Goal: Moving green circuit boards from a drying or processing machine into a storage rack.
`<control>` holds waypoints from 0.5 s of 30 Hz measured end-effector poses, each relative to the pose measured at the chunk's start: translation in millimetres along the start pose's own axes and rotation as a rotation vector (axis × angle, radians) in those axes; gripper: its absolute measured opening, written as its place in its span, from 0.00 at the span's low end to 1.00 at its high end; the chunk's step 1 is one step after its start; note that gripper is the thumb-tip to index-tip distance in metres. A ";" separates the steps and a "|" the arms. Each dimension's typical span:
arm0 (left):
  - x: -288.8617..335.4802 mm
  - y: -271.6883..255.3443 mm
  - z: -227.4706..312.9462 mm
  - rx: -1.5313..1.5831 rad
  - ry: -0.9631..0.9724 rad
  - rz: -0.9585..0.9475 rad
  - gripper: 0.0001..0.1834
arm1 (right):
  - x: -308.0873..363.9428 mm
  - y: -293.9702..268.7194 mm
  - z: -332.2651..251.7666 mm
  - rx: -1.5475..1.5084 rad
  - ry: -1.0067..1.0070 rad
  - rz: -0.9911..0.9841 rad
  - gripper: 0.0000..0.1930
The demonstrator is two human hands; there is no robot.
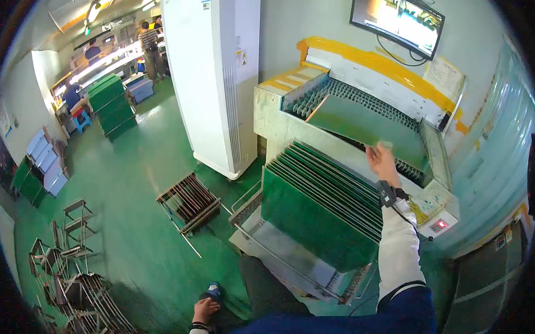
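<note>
Blue-grey bins [41, 153]: stacked at odd angles at far left beside green crates [30, 182]; overlap and the dark rim make them hard to count.
Metal frames [80, 290]: tangled at lower left on the green floor [144, 162]; too interlaced for a sure count.
Co-workers [149, 42]: at least three, far back; one stands in a striped top, one sits on a blue stool [82, 120]; their hands are too small to make out.
Slotted rack [189, 202]: one, on the floor before the white cabinet [217, 77], whose top is cut off.
Left hand [206, 311]: low beside the person's leg, fingers loosely curled; the palm is hidden, so whether it holds anything cannot be told.
Upright panels [318, 222]: roughly a dozen green ones, on edge in a wire rack [245, 210]; the front one hides most of the others, and the right sleeve overlaps their right end.
Flat panel [363, 126]: one, lying on the rollers of the pale machine [278, 123], beyond the right hand [384, 159] and mostly to its left.
Right hand: fingers and thumb narrow at the flat panel's near edge, blurred; pinching or merely touching cannot be told.
Monitor [396, 21]: one, on the wall above, cut by the upper edge.
</note>
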State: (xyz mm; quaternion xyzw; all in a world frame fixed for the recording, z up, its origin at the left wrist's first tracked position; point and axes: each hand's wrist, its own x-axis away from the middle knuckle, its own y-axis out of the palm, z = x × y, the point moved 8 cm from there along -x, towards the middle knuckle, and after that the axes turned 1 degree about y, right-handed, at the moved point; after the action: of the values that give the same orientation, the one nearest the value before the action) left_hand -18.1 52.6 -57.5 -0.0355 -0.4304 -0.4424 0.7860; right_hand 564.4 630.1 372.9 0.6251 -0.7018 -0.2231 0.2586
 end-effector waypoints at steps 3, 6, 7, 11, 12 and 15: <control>14.5 13.3 27.8 -0.030 0.044 0.002 0.18 | 4.1 23.2 -2.2 0.071 0.099 -0.117 0.18; 12.9 17.1 21.6 -0.050 -0.022 0.078 0.16 | -3.4 42.1 -2.2 0.196 0.143 -0.165 0.18; 12.8 19.1 23.4 -0.084 -0.010 0.080 0.16 | -7.7 43.3 -0.8 0.216 0.145 -0.160 0.17; 14.0 26.6 23.0 -0.041 -0.008 0.004 0.15 | -25.6 46.5 -9.3 0.436 0.132 -0.095 0.18; 10.5 28.7 24.1 -0.087 -0.018 0.016 0.16 | -34.0 40.2 -24.0 0.726 -0.003 -0.028 0.20; 0.5 25.2 17.8 -0.095 -0.051 -0.075 0.17 | -44.1 44.0 -43.0 1.539 -0.301 0.143 0.25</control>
State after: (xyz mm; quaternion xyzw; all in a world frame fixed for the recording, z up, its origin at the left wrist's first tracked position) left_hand -11.2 75.3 -37.8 -0.0677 -0.4299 -0.4902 0.7552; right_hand 562.2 679.6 430.2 0.5448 -0.7252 0.2605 -0.3308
